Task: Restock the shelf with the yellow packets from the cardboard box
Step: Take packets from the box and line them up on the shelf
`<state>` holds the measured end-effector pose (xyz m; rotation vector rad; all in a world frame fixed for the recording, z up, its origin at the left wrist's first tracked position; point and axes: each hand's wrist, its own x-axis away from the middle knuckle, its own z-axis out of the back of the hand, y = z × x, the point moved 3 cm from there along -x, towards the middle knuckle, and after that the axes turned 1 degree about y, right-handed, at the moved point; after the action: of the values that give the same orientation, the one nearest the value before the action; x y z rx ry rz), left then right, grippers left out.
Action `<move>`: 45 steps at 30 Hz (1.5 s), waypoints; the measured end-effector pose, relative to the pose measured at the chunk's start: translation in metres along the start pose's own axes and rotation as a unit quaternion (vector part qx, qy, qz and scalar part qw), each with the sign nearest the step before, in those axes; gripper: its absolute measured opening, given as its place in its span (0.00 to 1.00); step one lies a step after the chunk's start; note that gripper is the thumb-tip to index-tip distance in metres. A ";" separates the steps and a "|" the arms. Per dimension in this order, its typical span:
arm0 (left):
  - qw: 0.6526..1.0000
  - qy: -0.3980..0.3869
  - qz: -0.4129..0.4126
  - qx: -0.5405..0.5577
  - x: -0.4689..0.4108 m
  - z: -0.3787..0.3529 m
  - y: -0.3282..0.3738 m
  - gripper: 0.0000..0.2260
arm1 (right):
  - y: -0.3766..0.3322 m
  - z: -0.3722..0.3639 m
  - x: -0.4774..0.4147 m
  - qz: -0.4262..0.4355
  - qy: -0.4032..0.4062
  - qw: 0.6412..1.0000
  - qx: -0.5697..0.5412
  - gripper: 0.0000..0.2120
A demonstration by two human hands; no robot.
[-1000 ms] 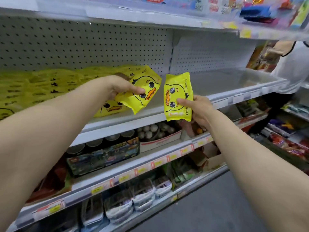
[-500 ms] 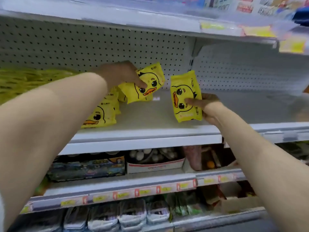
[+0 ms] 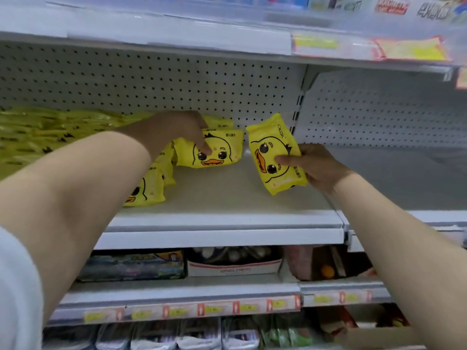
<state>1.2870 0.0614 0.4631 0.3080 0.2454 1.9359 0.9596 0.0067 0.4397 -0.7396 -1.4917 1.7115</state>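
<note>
Pinching a yellow duck packet [image 3: 222, 154] with thumb on its face, the left hand [image 3: 177, 128] sets it on the shelf [image 3: 227, 198], stocked packet row [image 3: 50, 132] at its 9 o'clock. At its 3 o'clock, right hand [image 3: 319, 168] fingers are clamped on a second duck packet [image 3: 271, 147] (tilted, shelf contact unclear).

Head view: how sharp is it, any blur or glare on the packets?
Head view: the packet in the right hand is sharp, duck face clear; the yellow stack at far left smears into streaks; top-shelf price labels are blurred; light is even, no glare.
</note>
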 end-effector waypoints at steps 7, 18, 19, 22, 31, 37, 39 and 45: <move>0.998 -0.018 -0.005 -0.058 0.019 -0.004 0.007 0.28 | -0.006 -0.012 -0.008 0.008 -0.021 0.999 0.027 0.17; 0.991 0.004 -0.069 -0.111 0.005 -0.001 0.006 0.37 | 0.000 -0.032 -0.026 0.007 -0.024 0.998 0.049 0.16; 0.990 0.014 -0.072 -0.120 0.005 -0.001 0.007 0.39 | 0.000 -0.033 -0.026 0.007 -0.026 0.998 0.048 0.16; 0.987 0.024 -0.078 -0.138 0.008 -0.002 0.007 0.38 | 0.002 -0.036 -0.028 0.007 -0.031 0.998 0.063 0.16; 0.934 0.104 -0.245 0.240 0.046 0.007 0.038 0.17 | -0.009 -0.047 -0.027 0.030 -0.081 0.987 0.137 0.15; 0.928 0.007 -0.253 0.273 0.065 -0.014 0.049 0.10 | -0.019 -0.063 -0.025 0.062 -0.128 0.969 0.201 0.12; 0.930 0.007 -0.233 0.284 0.070 -0.013 0.047 0.08 | -0.021 -0.068 -0.025 0.078 -0.132 0.967 0.205 0.13; 0.923 0.037 -0.156 0.351 0.074 -0.003 0.025 0.06 | -0.020 -0.067 -0.027 0.114 -0.106 0.987 0.037 0.18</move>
<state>1.2372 0.1207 0.4755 0.6212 0.9874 1.4861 1.0324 0.0234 0.4478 -0.7315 -1.5219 2.0617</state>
